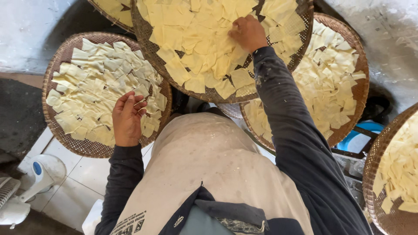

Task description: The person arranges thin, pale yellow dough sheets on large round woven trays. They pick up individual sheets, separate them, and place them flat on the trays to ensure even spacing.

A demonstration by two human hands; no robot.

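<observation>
Head view is showing the right hand pressing down on pale dough squares lying flat in the top woven tray, fingers curled on them. Left hand is hovering, palm up and fingers loosely spread, holding nothing, over squares in the left tray. Squares are pointing every way, with no shared long axis.

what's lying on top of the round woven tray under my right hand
Pale yellow dough squares cover the middle woven tray, overlapping in a loose layer. The right hand rests on them. Brown weave shows at the rim and a few gaps; most of the tray's base is hidden beneath the pieces.
</observation>
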